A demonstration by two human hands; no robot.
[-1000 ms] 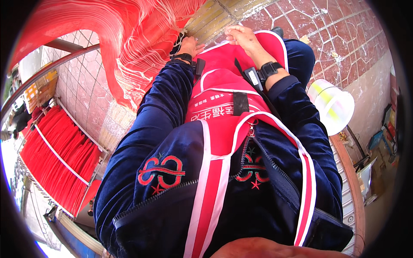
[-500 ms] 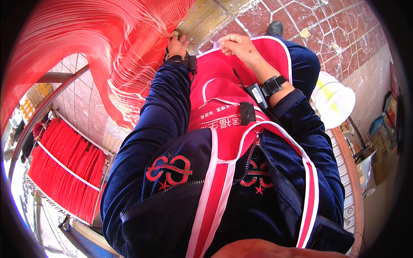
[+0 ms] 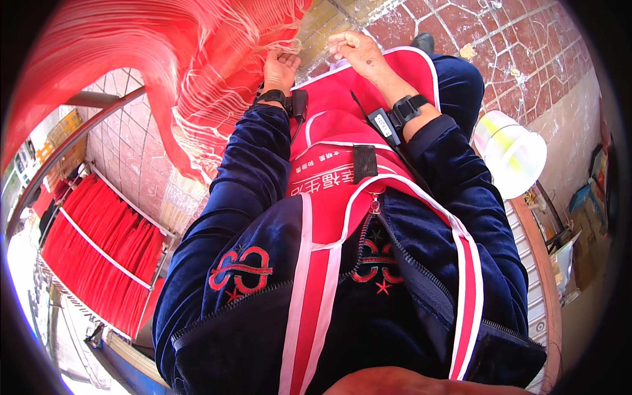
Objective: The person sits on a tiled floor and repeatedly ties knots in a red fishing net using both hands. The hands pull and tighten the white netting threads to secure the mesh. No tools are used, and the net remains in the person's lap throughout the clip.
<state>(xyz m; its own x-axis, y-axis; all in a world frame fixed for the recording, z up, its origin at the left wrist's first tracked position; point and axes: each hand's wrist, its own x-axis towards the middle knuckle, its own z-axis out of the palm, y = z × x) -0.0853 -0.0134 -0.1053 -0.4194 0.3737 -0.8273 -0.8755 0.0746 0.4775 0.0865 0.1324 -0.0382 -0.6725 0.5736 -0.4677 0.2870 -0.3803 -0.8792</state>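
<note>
A large sheet of red, pale-streaked threads with a loose fringe [image 3: 227,82] fills the upper left. My left hand [image 3: 280,70] is at its right edge, palm turned up and fingers bent, with pale thread ends gathered at the fingertips. Some of that grip is hidden by the threads. To the right, above my lap, my right hand [image 3: 361,54] is closed, its fingers bent in toward the thumb. Whatever it may hold is too small to make out. Beneath both hands lies a red apron [image 3: 408,72] with white edging.
A white bucket [image 3: 510,155] with a yellow-green tint stands right of my knee. At lower left, a rack holds hanging red cloth [image 3: 102,250]. A dark metal bar [image 3: 85,128] runs under the thread sheet. Red floor tiles [image 3: 513,59] stretch beyond my foot.
My left hand has shifted slightly right, with the fringe ends moving along. My right hand has risen a little, farther from my body.
</note>
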